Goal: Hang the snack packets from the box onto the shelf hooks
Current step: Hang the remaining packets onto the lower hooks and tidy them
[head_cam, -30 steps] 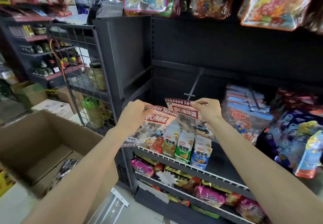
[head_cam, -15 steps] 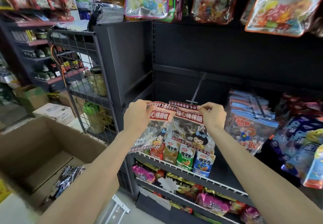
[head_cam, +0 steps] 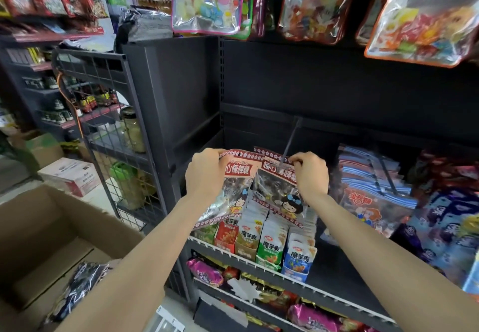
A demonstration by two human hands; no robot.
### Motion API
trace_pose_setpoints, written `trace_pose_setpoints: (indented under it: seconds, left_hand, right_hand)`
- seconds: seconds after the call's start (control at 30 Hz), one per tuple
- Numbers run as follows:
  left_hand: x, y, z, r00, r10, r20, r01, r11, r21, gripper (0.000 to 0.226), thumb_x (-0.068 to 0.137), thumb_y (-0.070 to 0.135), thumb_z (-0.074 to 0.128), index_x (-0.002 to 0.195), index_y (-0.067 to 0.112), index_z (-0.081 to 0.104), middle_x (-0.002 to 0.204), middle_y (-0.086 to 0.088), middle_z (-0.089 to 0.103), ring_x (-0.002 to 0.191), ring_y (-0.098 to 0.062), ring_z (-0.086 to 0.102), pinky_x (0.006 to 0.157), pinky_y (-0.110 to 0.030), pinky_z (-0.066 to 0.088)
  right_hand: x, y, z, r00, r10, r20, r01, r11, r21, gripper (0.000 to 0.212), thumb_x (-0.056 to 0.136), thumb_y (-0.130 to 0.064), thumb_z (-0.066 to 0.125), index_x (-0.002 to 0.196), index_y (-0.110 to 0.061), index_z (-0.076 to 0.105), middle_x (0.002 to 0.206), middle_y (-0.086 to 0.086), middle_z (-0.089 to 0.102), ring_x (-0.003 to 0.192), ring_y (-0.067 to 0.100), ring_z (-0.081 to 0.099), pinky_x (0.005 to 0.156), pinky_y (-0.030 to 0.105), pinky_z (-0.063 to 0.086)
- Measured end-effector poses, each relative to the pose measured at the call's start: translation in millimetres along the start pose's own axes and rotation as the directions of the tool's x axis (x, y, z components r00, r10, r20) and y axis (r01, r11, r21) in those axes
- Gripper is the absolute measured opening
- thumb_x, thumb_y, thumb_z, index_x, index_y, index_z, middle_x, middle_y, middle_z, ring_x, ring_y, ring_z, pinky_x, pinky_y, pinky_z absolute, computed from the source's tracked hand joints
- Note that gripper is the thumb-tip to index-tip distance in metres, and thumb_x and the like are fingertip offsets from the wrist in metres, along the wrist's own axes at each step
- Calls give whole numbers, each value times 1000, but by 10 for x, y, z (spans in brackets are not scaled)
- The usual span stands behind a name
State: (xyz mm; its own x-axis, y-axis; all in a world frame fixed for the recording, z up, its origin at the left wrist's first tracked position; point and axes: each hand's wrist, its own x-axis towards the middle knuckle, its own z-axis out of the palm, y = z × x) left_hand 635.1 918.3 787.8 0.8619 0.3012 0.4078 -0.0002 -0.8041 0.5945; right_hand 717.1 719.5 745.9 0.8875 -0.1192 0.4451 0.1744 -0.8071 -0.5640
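L hand (head_cam: pixel 206 173) grips the top edge of one glossy, crinkly lollipop packet (head_cam: pixel 234 176); R hand (head_cam: pixel 309 173) pinches the red header of a second packet (head_cam: pixel 276 181), right at the tip of a thin dark metal hook (head_cam: pixel 291 137). Brown cardboard box (head_cam: pixel 39 228) sits lower left w/ another clear-plastic packet (head_cam: pixel 77 287) inside.

A black wire-grid rack (head_cam: pixel 103 114) stands left, holding a glass jar with pale contents (head_cam: pixel 133 131). A white-and-red carton (head_cam: pixel 71 176) sits on the floor behind it. Small upright green, red and blue sachets (head_cam: pixel 269 241) line a lower tier.
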Motion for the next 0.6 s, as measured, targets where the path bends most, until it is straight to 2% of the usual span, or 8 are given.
trace_pose_setpoints:
  seconds: [0.13,0.23,0.3,0.4,0.5,0.57,0.6]
  left_hand:
    - [180,53,142,1000,-7,3,7,1000,-1,30,98,25,49,123,15,63,110,-7,68,95,-23,65,77,-33,53]
    - [333,88,264,1000,-23,10,23,999,-24,30,97,28,50,121,17,64,106,-6,70,92,-21,66,78,-37,55]
    - [418,119,332,999,-27,19,28,999,-24,29,97,28,50,121,17,64,103,-5,70,89,-20,66,76,-35,55]
    - [515,147,398,1000,-20,22,21,1000,-23,29,97,28,50,120,18,64,100,-5,70,86,-20,66,73,-34,55]
    - [564,124,434,999,-25,27,25,1000,-11,28,97,28,49,120,18,64,100,-5,70,87,-20,66,72,-33,54]
    - [562,83,448,999,-33,30,34,999,-21,28,97,28,50,119,19,65,100,-4,70,86,-20,66,72,-33,53]
    - [547,57,448,999,-37,33,38,999,-39,28,97,28,50,118,19,65,100,-4,71,85,-20,66,72,-33,54]
  right_hand:
    - [341,92,92,1000,13,22,-11,996,-93,34,91,8,46,112,-7,69,119,12,61,96,30,63,68,27,46]
    - [638,139,186,997,59,48,-52,989,-138,37,91,10,44,117,-6,65,125,14,55,102,34,61,71,30,44]
    - [840,161,244,990,107,95,-91,983,-158,38,91,8,44,122,-7,60,131,15,49,111,35,55,84,37,47]
    - [1070,200,311,966,169,195,-124,967,-223,43,91,0,49,133,-11,51,141,11,38,128,31,39,107,48,33]
    - [1167,277,359,941,184,283,-115,962,-246,53,92,-8,53,142,-9,39,152,8,25,141,28,23,118,45,13]
    - [1118,322,367,963,130,236,-84,977,-197,52,92,-7,54,142,-7,39,156,10,20,145,27,14,119,41,10]
    - [1046,321,348,981,94,171,-73,989,-125,49,90,-3,53,139,-5,44,155,12,22,144,28,16,119,38,13]
